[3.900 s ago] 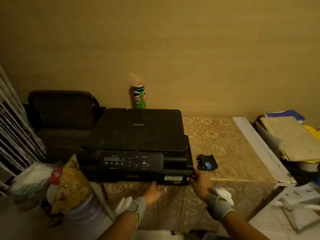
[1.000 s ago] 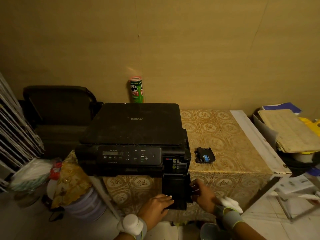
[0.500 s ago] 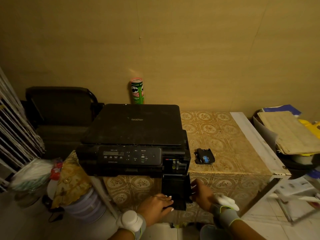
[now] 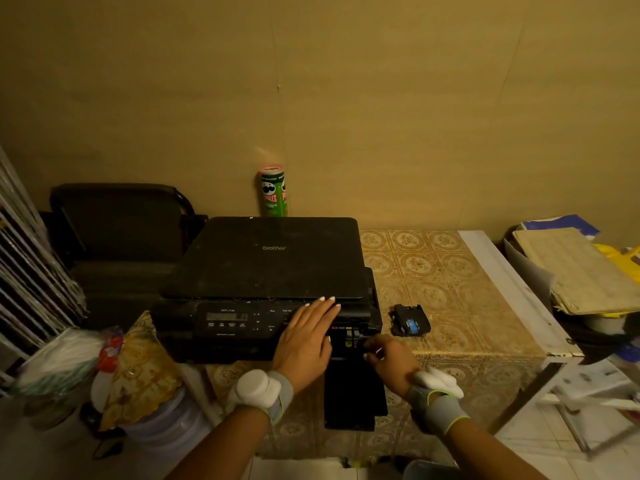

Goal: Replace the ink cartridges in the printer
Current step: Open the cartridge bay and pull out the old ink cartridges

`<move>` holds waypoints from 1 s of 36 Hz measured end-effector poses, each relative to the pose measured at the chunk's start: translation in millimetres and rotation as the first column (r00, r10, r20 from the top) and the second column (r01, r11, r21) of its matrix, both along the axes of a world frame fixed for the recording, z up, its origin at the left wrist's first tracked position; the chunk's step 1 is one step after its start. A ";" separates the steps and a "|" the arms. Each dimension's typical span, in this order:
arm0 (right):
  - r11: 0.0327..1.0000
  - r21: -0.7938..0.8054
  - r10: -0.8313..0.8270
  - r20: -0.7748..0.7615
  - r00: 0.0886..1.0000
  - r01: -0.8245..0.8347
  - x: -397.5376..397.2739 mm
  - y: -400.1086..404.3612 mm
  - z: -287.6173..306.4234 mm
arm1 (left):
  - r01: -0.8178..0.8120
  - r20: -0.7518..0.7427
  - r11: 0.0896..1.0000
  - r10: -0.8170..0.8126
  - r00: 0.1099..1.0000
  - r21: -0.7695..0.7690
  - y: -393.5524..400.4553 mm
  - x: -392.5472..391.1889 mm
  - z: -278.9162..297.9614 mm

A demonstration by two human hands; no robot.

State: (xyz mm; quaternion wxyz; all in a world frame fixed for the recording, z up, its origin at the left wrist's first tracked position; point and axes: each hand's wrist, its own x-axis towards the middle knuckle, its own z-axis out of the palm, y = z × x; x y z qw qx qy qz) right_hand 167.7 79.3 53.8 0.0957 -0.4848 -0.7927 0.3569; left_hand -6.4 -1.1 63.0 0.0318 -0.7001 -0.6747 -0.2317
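A black Brother printer [image 4: 270, 268] sits on the left half of a table with a patterned cloth [image 4: 446, 271]. Its cartridge door [image 4: 353, 393] hangs open at the front right corner, showing a row of coloured cartridge tabs [image 4: 344, 329]. My left hand [image 4: 306, 336] lies flat, fingers apart, on the control panel just left of that bay. My right hand [image 4: 388, 353] is at the bay's right end, fingertips pinched at a cartridge; what they hold is hidden. A loose black cartridge with a blue label [image 4: 410, 322] lies on the cloth right of the printer.
A green Pringles can [image 4: 273, 192] stands against the wall behind the printer. A black chair [image 4: 117, 216] is at the left, bags and tubs [image 4: 138, 372] below it. Stacked papers [image 4: 575, 268] lie on the right, past the table's white edge [image 4: 512, 289].
The cartridge door was closed at first and now hangs open. My left hand rose from the door onto the control panel. My right hand moved up from the door to the cartridge bay.
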 end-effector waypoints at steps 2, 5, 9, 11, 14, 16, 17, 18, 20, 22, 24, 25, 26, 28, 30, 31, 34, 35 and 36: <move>1.000 -0.016 -0.001 0.030 1.000 0.002 -4.4 1.7 3.7 | -0.034 -0.049 0.999 0.032 0.998 -0.038 5.6 -4.3 0.0; 1.000 -0.020 -0.003 0.090 0.996 0.005 -11.4 3.9 6.0 | -0.075 -0.094 0.992 0.066 0.993 -0.105 11.4 -7.9 0.3; 0.997 -0.062 -0.033 0.118 0.992 0.041 -20.7 7.4 1.9 | -0.106 -0.136 0.978 0.082 0.987 -0.181 14.0 -11.6 -3.7; 0.996 -0.068 -0.056 0.124 0.991 0.065 -23.9 9.7 -0.8 | -0.106 -0.142 0.976 0.079 0.987 -0.190 13.9 -12.3 -5.9; 0.993 -0.075 -0.088 0.097 0.991 0.095 -28.5 14.7 -4.9 | -0.096 -0.145 0.977 0.069 0.987 -0.188 14.3 -13.7 -7.7; 0.990 -0.071 -0.115 0.088 0.989 0.122 -31.0 18.8 -7.8 | -0.093 -0.146 0.979 0.066 0.987 -0.181 14.1 -14.6 -8.7; 0.989 -0.073 -0.125 0.091 0.988 0.132 -32.7 21.1 -9.5 | -0.093 -0.148 0.979 0.067 0.987 -0.179 14.0 -15.1 -9.4; 0.987 -0.077 -0.134 0.096 0.986 0.141 -34.4 23.0 -10.8 | -0.093 -0.150 0.980 0.067 0.986 -0.175 13.8 -15.7 -10.1; 0.984 -0.080 -0.147 0.113 0.983 0.157 -35.7 26.1 -11.4 | -0.093 -0.151 0.981 0.067 0.986 -0.170 13.7 -15.5 -11.4; 0.982 -0.088 -0.152 0.134 0.979 0.164 -35.8 29.1 -11.3 | -0.095 -0.151 0.981 0.069 0.986 -0.168 14.0 -14.8 -12.3; 0.981 -0.092 -0.154 0.155 0.976 0.170 -37.3 32.3 -12.6 | -0.099 -0.154 0.981 0.073 0.985 -0.169 14.4 -14.9 -13.0; 0.980 -0.091 -0.158 0.164 0.974 0.175 -37.5 32.6 -13.3 | -0.100 -0.150 0.981 0.075 0.986 -0.167 14.1 -14.0 -13.2; 0.980 -0.092 -0.162 0.168 0.972 0.179 -39.2 32.6 -14.9 | -0.100 -0.147 0.981 0.075 0.986 -0.167 14.1 -14.5 -13.6; 0.977 -0.103 -0.170 0.167 0.971 0.188 -41.3 31.3 -18.6 | -0.101 -0.156 0.980 0.074 0.985 -0.169 13.6 -14.7 -14.4; 0.971 -0.123 -0.183 0.158 0.970 0.203 -42.7 31.4 -22.5 | -0.098 -0.171 0.982 0.071 0.983 -0.159 13.9 -16.2 -14.8; 0.969 -0.135 -0.189 0.150 0.971 0.209 -43.7 32.4 -24.4 | -0.096 -0.173 0.983 0.067 0.983 -0.159 14.2 -17.6 -14.8; 0.967 -0.144 -0.194 0.132 0.972 0.212 -42.8 34.9 -27.8 | -0.093 -0.190 0.981 0.060 0.980 -0.169 14.1 -17.1 -13.5; 0.968 -0.136 -0.193 0.126 0.973 0.210 -42.8 35.7 -28.0 | -0.099 -0.193 0.981 0.066 0.979 -0.167 13.9 -16.5 -12.3; 0.969 -0.134 -0.194 0.123 0.973 0.210 -43.6 36.5 -28.9 | -0.103 -0.195 0.982 0.071 0.978 -0.160 13.7 -16.1 -11.2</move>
